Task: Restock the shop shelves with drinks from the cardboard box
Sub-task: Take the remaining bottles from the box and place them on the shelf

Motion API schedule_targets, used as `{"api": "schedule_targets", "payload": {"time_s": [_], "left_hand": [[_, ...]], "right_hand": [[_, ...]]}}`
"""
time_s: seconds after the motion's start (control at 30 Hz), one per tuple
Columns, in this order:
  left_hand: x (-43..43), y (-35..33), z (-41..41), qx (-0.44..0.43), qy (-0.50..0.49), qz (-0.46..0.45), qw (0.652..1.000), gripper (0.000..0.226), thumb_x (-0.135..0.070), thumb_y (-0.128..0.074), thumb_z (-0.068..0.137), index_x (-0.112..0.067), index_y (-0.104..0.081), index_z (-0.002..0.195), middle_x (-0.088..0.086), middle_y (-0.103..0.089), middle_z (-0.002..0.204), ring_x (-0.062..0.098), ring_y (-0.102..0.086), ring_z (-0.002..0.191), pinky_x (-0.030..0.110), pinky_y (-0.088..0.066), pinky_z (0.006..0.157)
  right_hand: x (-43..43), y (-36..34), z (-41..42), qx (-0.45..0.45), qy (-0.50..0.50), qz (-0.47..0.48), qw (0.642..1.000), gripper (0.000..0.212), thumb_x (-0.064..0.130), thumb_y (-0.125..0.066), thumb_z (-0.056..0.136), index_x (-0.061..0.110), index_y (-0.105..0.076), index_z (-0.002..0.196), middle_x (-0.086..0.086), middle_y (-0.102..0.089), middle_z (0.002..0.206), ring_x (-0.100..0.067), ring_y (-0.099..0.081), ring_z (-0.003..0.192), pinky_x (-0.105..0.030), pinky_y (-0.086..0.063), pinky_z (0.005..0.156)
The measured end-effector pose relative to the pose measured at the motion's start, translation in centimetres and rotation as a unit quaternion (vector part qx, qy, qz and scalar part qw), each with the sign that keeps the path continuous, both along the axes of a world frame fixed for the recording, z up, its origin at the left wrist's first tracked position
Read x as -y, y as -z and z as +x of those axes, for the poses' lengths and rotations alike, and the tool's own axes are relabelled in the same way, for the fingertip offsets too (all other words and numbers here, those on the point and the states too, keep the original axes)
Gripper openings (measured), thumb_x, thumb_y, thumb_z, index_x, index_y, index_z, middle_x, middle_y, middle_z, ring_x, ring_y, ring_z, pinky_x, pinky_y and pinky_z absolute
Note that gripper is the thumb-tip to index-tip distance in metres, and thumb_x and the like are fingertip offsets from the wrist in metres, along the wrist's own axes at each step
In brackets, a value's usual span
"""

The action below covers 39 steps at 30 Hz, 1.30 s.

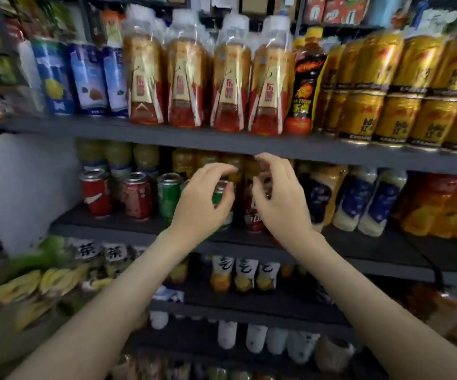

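Both of my arms reach toward the middle shelf (106, 223). My left hand (202, 204) hovers with loosely arched fingers in front of a green can (223, 197) and hides most of it. My right hand (279, 198) is curled the same way beside a dark red can (253, 218). Neither hand visibly grips anything. To the left on that shelf stand a red cola can (95, 193), another red can (138, 196) and a green can (168, 196). No cardboard box is in view.
The upper shelf carries blue cartons (87, 78), red-gold tea bottles (186, 83) and stacked gold cans (403, 100). White-and-blue bottles (370, 198) and orange bottles (447, 209) fill the middle shelf's right side. Small bottles (245, 275) sit lower down, with yellow packets (43, 283) at the left.
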<state>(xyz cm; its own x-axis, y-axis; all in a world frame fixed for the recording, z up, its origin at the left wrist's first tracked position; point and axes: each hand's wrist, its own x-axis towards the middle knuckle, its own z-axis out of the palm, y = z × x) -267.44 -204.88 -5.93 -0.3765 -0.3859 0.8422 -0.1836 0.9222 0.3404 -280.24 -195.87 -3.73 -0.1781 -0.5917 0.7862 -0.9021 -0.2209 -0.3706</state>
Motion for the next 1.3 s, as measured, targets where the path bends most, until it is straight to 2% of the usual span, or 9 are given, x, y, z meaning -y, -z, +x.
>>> {"api": "schedule_targets", "payload": {"time_s": [0.17, 0.3, 0.4, 0.5, 0.77, 0.93, 1.07, 1.13, 1.3], "left_hand": [[-3.0, 9.5, 8.2, 0.098, -0.119, 0.150, 0.977, 0.033, -0.020, -0.052, 0.096, -0.016, -0.053, 0.129, 0.000, -0.056, 0.126, 0.013, -0.053, 0.114, 0.020, -0.043, 0.088], [-6.2, 16.3, 15.9, 0.188, -0.234, 0.241, 0.923, 0.036, -0.022, -0.050, 0.096, -0.015, -0.050, 0.131, 0.003, -0.053, 0.128, 0.021, -0.053, 0.114, 0.035, -0.049, 0.085], [-9.0, 20.5, 21.8, 0.230, -0.290, 0.287, 0.883, 0.037, -0.020, -0.052, 0.094, -0.012, -0.051, 0.130, 0.006, -0.054, 0.126, 0.023, -0.052, 0.115, 0.035, -0.047, 0.088], [-10.9, 23.5, 27.9, 0.232, -0.346, 0.330, 0.847, 0.036, -0.019, -0.052, 0.093, -0.012, -0.052, 0.128, 0.006, -0.054, 0.125, 0.024, -0.052, 0.115, 0.034, -0.045, 0.089], [-9.4, 31.4, 43.4, 0.195, -0.449, 0.483, 0.726, 0.036, -0.023, -0.051, 0.094, -0.013, -0.049, 0.128, 0.008, -0.051, 0.122, 0.027, -0.052, 0.113, 0.033, -0.041, 0.089], [-3.8, 38.9, 54.2, 0.169, -0.461, 0.583, 0.647, 0.040, -0.018, -0.050, 0.095, -0.011, -0.046, 0.134, 0.012, -0.050, 0.125, 0.030, -0.052, 0.116, 0.033, -0.037, 0.092], [-0.8, 46.3, 61.2, 0.183, -0.468, 0.653, 0.566, 0.045, -0.022, -0.047, 0.097, -0.015, -0.039, 0.140, 0.007, -0.043, 0.139, 0.028, -0.048, 0.121, 0.034, -0.040, 0.096], [0.0, 51.1, 63.4, 0.184, -0.465, 0.674, 0.543, 0.045, -0.021, -0.047, 0.096, -0.014, -0.041, 0.140, 0.008, -0.044, 0.139, 0.028, -0.047, 0.121, 0.037, -0.042, 0.098], [3.5, 65.3, 66.0, 0.171, -0.471, 0.714, 0.489, 0.047, -0.022, -0.046, 0.095, -0.015, -0.040, 0.142, 0.009, -0.042, 0.143, 0.026, -0.043, 0.127, 0.036, -0.037, 0.105]], "right_hand": [[0.5, 9.3, 5.1, 0.002, -0.113, 0.148, 0.983, 0.039, 0.011, -0.054, 0.095, 0.011, -0.047, 0.133, -0.002, -0.052, 0.121, -0.016, -0.053, 0.110, -0.018, -0.040, 0.086], [1.6, 15.7, 10.6, 0.012, -0.189, 0.273, 0.943, 0.039, 0.017, -0.049, 0.098, 0.018, -0.043, 0.136, 0.002, -0.047, 0.131, -0.014, -0.051, 0.114, -0.019, -0.038, 0.080], [2.4, 19.7, 16.2, 0.015, -0.240, 0.317, 0.918, 0.036, 0.015, -0.049, 0.097, 0.015, -0.046, 0.133, -0.002, -0.049, 0.127, -0.019, -0.051, 0.115, -0.024, -0.041, 0.082], [3.4, 22.8, 22.4, 0.005, -0.285, 0.376, 0.882, 0.039, 0.017, -0.049, 0.098, 0.016, -0.043, 0.136, -0.003, -0.049, 0.129, -0.021, -0.052, 0.115, -0.025, -0.042, 0.079], [10.2, 31.1, 38.0, -0.068, -0.374, 0.477, 0.792, 0.044, 0.018, -0.050, 0.097, 0.016, -0.039, 0.139, -0.003, -0.043, 0.135, -0.020, -0.046, 0.123, -0.032, -0.043, 0.094], [17.4, 40.0, 48.5, -0.110, -0.358, 0.552, 0.745, 0.055, 0.016, -0.054, 0.094, 0.018, -0.032, 0.145, -0.005, -0.042, 0.139, -0.021, -0.043, 0.129, -0.034, -0.042, 0.101], [21.5, 48.8, 55.5, -0.144, -0.322, 0.635, 0.687, 0.063, 0.015, -0.050, 0.096, 0.022, -0.019, 0.150, -0.006, -0.038, 0.143, -0.023, -0.043, 0.128, -0.033, -0.042, 0.098], [22.8, 54.1, 58.0, -0.156, -0.310, 0.668, 0.658, 0.063, 0.015, -0.050, 0.096, 0.023, -0.019, 0.150, -0.007, -0.038, 0.143, -0.024, -0.044, 0.127, -0.034, -0.042, 0.098], [26.5, 68.9, 62.8, -0.050, -0.253, 0.739, 0.622, 0.077, 0.011, -0.059, 0.091, 0.027, -0.014, 0.151, -0.004, -0.039, 0.145, -0.022, -0.049, 0.125, -0.039, -0.047, 0.099]]}}
